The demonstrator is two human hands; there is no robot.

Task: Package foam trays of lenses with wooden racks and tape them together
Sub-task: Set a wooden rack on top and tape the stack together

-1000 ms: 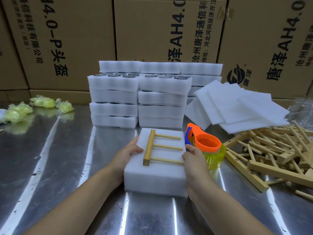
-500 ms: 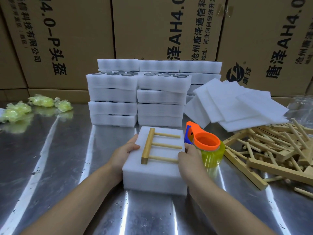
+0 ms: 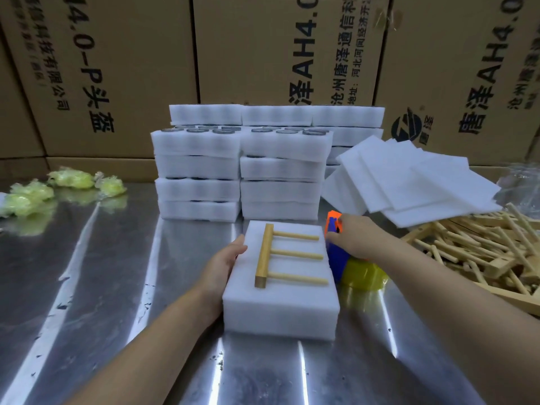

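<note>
Foam trays (image 3: 280, 305), stacked into one white block, sit on the metal worktop (image 3: 102, 273) at centre, with a wooden rack (image 3: 287, 252) lying flat on top, pegs pointing right. The left hand (image 3: 225, 261) presses flat against the block's left side, thumb at the top edge. Just right of the block, the right hand (image 3: 353, 238) grips the tape dispenser (image 3: 336, 258). Behind stand more foam tray stacks (image 3: 242, 171), with loose foam sheets (image 3: 409, 182) and a heap of racks (image 3: 482, 247) to the right.
</note>
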